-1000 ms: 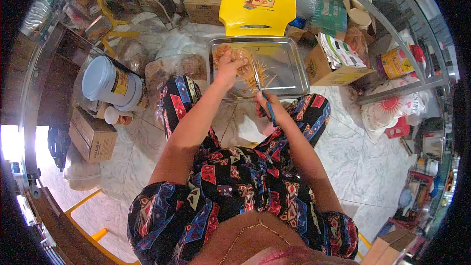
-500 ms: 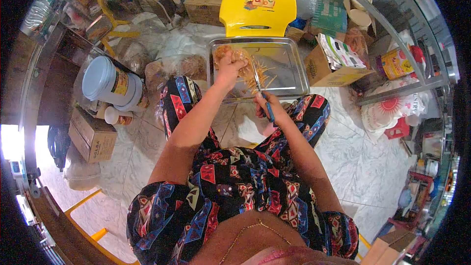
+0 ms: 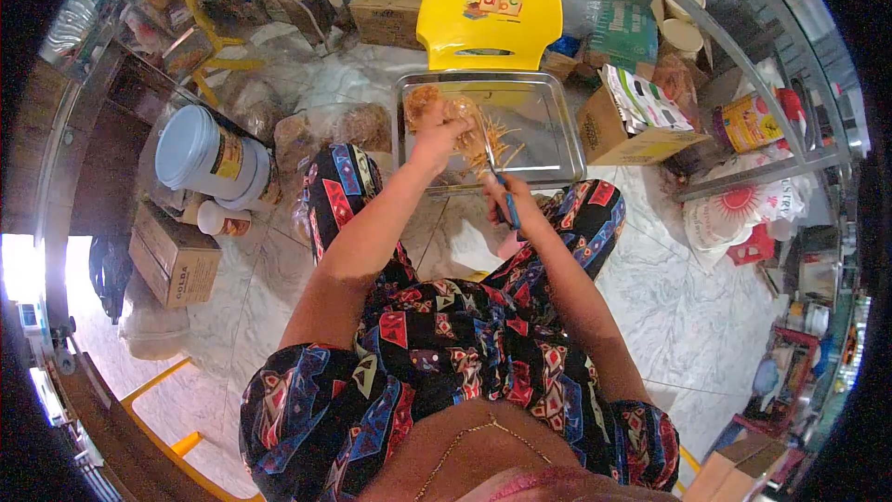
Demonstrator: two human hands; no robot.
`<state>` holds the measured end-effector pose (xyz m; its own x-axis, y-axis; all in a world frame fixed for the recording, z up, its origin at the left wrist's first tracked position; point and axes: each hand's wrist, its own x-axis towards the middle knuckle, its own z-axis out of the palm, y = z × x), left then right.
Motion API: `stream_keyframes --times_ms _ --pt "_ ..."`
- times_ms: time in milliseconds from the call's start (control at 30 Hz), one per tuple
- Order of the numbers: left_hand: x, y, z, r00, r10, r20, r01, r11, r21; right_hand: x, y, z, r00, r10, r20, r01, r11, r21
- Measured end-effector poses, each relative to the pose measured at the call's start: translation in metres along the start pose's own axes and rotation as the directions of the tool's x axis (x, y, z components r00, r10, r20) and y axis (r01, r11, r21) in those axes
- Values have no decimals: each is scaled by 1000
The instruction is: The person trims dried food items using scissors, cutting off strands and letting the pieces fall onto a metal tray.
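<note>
A shallow clear tray (image 3: 573, 135) stands in front of me on a yellow child's chair. Over its left half my left hand (image 3: 439, 139) is closed on a crinkled orange-brown bundle (image 3: 424, 102), whose exact kind I cannot make out. My right hand (image 3: 520, 206), by the tray's near edge, grips blue-handled scissors (image 3: 510, 208). Their blades point away from me, at the right end of the bundle. Thin yellowish-brown strips (image 3: 503, 143) lie loose in the tray around the blades.
The chair's yellow backrest (image 3: 490, 23) rises behind the tray. An open cardboard box (image 3: 618, 135) with packets stands at right, beside a metal shelf frame (image 3: 743, 177). Pale blue buckets (image 3: 190, 153) and a closed carton (image 3: 177, 256) sit on the left floor.
My left hand has shifted slightly to the right over the bundle, its fingers now nearer the blades. The scissors stay in almost the same place.
</note>
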<state>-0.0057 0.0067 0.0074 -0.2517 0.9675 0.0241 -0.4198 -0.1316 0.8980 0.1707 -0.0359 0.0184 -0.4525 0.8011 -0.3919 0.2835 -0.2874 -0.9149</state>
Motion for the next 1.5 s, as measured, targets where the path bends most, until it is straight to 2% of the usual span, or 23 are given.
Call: stream_keyframes --times_ms 100,200,300,367,500,600,667,700,800,867,900,967,1100,1167,1267,1367,1500 --pt "-11 -3 11 995 -77 60 73 995 73 7 7 0 997 -67 -35 70 993 98" --pt "-13 -5 17 991 -118 57 118 993 -9 5 4 -2 995 -86 -43 89 993 73" --pt "-17 3 20 994 -110 22 110 994 -22 1 -1 -3 999 5 -43 -1 997 82" --pt "-18 8 22 988 -152 4 152 988 -42 0 -3 -5 997 -16 -77 17 1000 5" --pt "-15 0 18 993 -119 -2 119 993 22 3 3 -7 996 -29 -80 30 1000 9" --pt "-13 -2 14 989 -143 28 144 989 -40 8 8 -6 999 -4 -45 4 1000 -3" --pt "-12 -5 10 982 -146 119 133 985 107 7 8 -2 998 -48 -42 53 991 124" --pt "-13 -7 11 982 -146 118 134 985 107 6 5 -3 998 -48 -42 53 991 125" --pt "-16 -11 15 968 -186 172 184 983 26 6 -1 -5 996 8 -93 3 992 125" --pt "-15 -13 13 943 -250 220 261 965 -25 8 5 -9 997 -63 -54 66 997 45" --pt "-15 -12 14 943 -250 219 262 965 -26 5 0 -8 997 -63 -54 65 997 45" --pt "-16 -9 15 951 -235 203 241 971 -6 -2 -11 -7 995 43 -84 -39 998 50" --pt "-13 -7 14 975 -186 122 187 982 3 4 -4 -9 996 52 -69 -50 998 32" --pt "-2 -6 4 992 -89 94 92 995 -25 4 0 -6 994 -99 41 96 992 83" --pt "3 6 -3 997 -76 8 77 992 -102 3 4 -2 995 -38 89 30 996 87" --pt "5 16 -3 999 -32 -38 29 997 -71 6 10 -4 991 -47 127 39 997 62" --pt "8 11 -7 999 -32 -23 30 997 -73 3 6 -2 992 -3 130 -5 998 58"
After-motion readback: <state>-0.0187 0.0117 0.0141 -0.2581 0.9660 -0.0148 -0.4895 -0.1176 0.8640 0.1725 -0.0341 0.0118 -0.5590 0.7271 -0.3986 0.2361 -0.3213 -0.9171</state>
